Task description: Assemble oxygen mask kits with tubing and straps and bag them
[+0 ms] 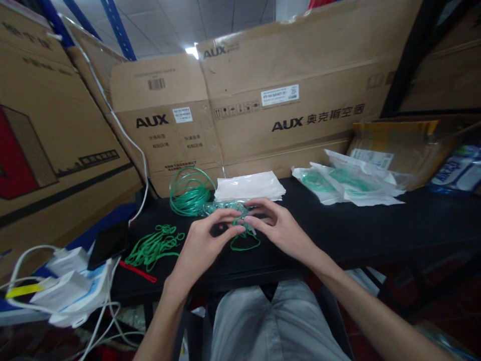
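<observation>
My left hand (205,240) and my right hand (274,225) meet over the black table (376,225), fingertips pinched together on a coiled green tube (244,239) with a clear plastic part. A loop of that tube hangs below my fingers. Just behind lies a coil of green tubing (190,193). A heap of green rubber bands (154,245) lies left of my left hand.
A stack of white bags (250,186) sits behind my hands. Packed bags with green tubing (349,183) lie at the right. Cardboard boxes (285,105) wall the back. A black phone (108,243), white chargers and cables (63,286) crowd the left edge.
</observation>
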Demonstrator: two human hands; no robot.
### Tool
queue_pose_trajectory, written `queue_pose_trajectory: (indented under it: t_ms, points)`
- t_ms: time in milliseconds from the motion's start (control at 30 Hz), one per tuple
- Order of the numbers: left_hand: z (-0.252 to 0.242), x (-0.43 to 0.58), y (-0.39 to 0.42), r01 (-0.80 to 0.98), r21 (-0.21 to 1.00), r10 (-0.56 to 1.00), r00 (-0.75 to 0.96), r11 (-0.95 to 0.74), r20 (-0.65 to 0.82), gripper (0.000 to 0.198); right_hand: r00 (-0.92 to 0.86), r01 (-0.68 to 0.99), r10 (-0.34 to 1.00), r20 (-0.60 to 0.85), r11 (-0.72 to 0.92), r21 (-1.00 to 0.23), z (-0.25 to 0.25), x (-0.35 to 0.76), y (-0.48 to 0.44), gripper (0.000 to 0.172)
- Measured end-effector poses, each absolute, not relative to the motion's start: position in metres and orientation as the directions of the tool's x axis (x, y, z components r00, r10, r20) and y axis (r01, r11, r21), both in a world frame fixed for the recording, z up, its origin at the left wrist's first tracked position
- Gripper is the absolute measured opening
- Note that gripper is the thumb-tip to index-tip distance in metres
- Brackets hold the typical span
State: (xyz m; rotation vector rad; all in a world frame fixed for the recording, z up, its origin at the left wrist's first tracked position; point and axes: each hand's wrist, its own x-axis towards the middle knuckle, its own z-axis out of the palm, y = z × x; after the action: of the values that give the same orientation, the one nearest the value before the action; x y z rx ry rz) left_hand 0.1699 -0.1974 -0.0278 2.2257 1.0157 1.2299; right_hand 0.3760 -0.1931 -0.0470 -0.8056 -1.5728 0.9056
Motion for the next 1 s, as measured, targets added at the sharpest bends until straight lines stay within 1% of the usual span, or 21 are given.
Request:
queue_pose_trajectory:
  t_ms: [67, 133, 200, 267, 333, 433, 600, 800, 1000]
  points:
    - [-0.0278, 0.1687, -0.1966, 0.429, 0.621, 0.754, 0.35, -0.656, 0.556, 0.023, -0.141, 0.081, 0.834, 0.533, 0.547, -0.833, -0.0435, 0.3769, -0.1965, 0.017]
    - [-0.0277, 0.1684, -0.1961, 0.449, 0.604, 0.752, 0.359, -0.658, 0.552, 0.023, -0.148, 0.154, 0.777, 0.611, 0.629, -0.762, -0.0415, 0.3766, -0.1995, 0.007]
    - [-0.0274, 0.1692, -0.1963, 0.459, 0.596, 0.752, 0.378, -0.659, 0.54, 0.023, -0.174, 0.233, 0.716, 0.676, 0.697, -0.678, -0.0418, 0.3744, -0.2015, 0.009]
    - [-0.0268, 0.1705, -0.1971, 0.466, 0.592, 0.754, 0.393, -0.657, 0.527, 0.024, -0.196, 0.282, 0.678, 0.708, 0.731, -0.622, -0.0437, 0.3713, -0.2023, 0.014]
    - [-0.026, 0.1717, -0.1982, 0.48, 0.583, 0.755, 0.398, -0.656, 0.521, 0.025, -0.202, 0.289, 0.675, 0.71, 0.734, -0.615, -0.0459, 0.3688, -0.2022, 0.015]
    - [-0.0244, 0.1725, -0.2003, 0.493, 0.576, 0.758, 0.401, -0.652, 0.514, 0.026, -0.196, 0.289, 0.675, 0.711, 0.733, -0.616, -0.0477, 0.3679, -0.2009, 0.011]
    - [-0.0224, 0.1729, -0.2038, 0.514, 0.557, 0.758, 0.41, -0.652, 0.508, 0.024, -0.202, 0.303, 0.669, 0.715, 0.737, -0.604, -0.0477, 0.3703, -0.1989, 0.011]
    - [-0.025, 0.1737, -0.2033, 0.55, 0.487, 0.729, 0.426, -0.679, 0.535, 0.019, -0.241, 0.347, 0.656, 0.716, 0.747, -0.567, -0.0479, 0.3702, -0.2001, 0.016]
    - [-0.0278, 0.1747, -0.2006, 0.635, 0.389, 0.723, 0.428, -0.668, 0.542, 0.018, -0.301, 0.436, 0.635, 0.711, 0.755, -0.49, -0.0496, 0.3752, -0.1975, 0.02]
